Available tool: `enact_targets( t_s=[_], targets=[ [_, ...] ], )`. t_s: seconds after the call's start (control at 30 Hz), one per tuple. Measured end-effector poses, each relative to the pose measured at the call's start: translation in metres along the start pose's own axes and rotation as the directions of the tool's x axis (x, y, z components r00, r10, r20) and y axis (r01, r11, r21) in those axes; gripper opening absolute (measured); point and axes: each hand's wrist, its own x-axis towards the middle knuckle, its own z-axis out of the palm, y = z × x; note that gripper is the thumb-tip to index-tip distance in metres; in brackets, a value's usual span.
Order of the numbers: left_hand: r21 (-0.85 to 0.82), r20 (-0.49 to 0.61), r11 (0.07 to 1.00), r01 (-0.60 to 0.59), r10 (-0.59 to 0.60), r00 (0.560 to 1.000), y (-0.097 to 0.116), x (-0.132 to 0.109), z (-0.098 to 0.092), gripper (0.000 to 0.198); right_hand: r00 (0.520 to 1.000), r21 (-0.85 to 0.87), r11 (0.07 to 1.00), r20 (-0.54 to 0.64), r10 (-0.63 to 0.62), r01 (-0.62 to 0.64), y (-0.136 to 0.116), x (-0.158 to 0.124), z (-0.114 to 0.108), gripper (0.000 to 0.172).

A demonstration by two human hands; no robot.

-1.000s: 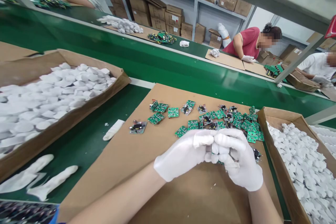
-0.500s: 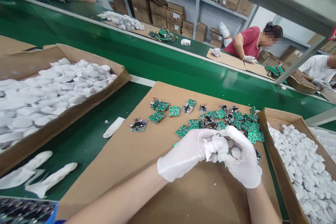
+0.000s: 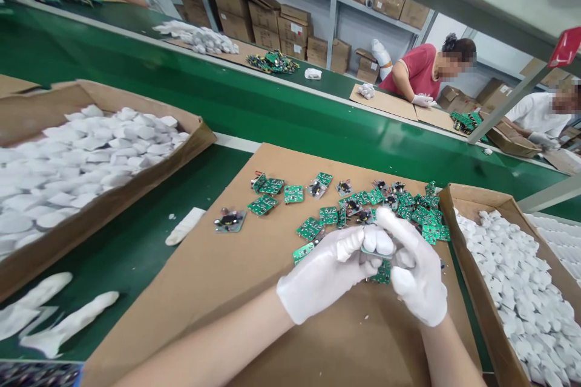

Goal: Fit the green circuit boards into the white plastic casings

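Note:
Both my hands wear white gloves and meet over a cardboard sheet [image 3: 236,290]. My left hand [image 3: 324,272] is closed, its fingertips pinched against my right hand [image 3: 415,272]. The right hand's fingers curl round a small green circuit board [image 3: 380,272] with a pale part pressed on it; most of it is hidden between the fingers. Just beyond the hands lies a scatter of several small green circuit boards [image 3: 363,205] on the cardboard.
A cardboard tray of white plastic shells [image 3: 68,163] sits to the left, another tray of white shells [image 3: 521,278] to the right. Loose white glove fingers [image 3: 68,320] lie on the green belt [image 3: 227,103]. Other people work at the far side, before shelves of cartons.
My hands stayed joined and shifted slightly. The right hand's fingers turned, so more of the green board between them shows now. The view moved a little leftward.

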Motion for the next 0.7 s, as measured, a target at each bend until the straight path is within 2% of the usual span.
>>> enact_targets(
  t_s=[0.07, 0.13, 0.2, 0.23, 0.37, 0.47, 0.53, 0.63, 0.7],
  targets=[
    [0.053, -0.021, 0.998, 0.026, -0.025, 0.999, 0.000, -0.001, 0.001, 0.026, 0.995, 0.010, 0.995, 0.018, 0.101, -0.101, -0.001, 0.000, -0.006, 0.058],
    [0.123, -0.070, 0.991, 0.060, -0.052, 0.996, 0.000, -0.002, 0.004, 0.024, 0.983, 0.030, 0.983, -0.028, 0.180, -0.179, -0.003, 0.001, -0.006, 0.044],
    [0.146, -0.100, 0.987, 0.071, -0.056, 0.993, 0.000, -0.002, 0.008, 0.023, 0.974, 0.047, 0.978, -0.096, 0.205, -0.201, -0.003, 0.002, -0.001, 0.026],
    [0.138, -0.102, 0.988, 0.064, -0.051, 0.994, -0.001, -0.002, 0.009, 0.024, 0.972, 0.045, 0.980, -0.127, 0.198, -0.194, -0.003, 0.003, 0.002, 0.022],
    [0.118, -0.057, 0.993, 0.022, -0.015, 0.998, 0.000, -0.001, 0.013, 0.033, 0.977, 0.007, 0.995, -0.187, 0.099, -0.099, -0.001, 0.002, 0.010, 0.023],
    [0.126, -0.051, 0.992, 0.003, 0.004, 0.999, 0.000, -0.001, 0.012, 0.036, 0.988, 0.087, 0.995, -0.142, 0.057, -0.044, -0.003, 0.002, 0.010, 0.028],
    [0.136, -0.065, 0.991, 0.001, 0.008, 0.998, 0.000, 0.000, 0.011, 0.036, 0.988, 0.086, 0.995, -0.140, 0.070, -0.058, -0.005, 0.002, 0.009, 0.032],
    [0.112, -0.121, 0.993, 0.027, -0.013, 0.993, -0.002, 0.001, 0.010, 0.031, 0.977, 0.009, 0.992, -0.175, 0.122, -0.122, -0.006, 0.002, 0.012, 0.026],
    [0.088, -0.142, 0.995, 0.040, -0.027, 0.990, -0.003, 0.002, 0.010, 0.027, 0.976, 0.020, 0.991, -0.171, 0.134, -0.132, -0.007, 0.002, 0.013, 0.024]
  ],
)
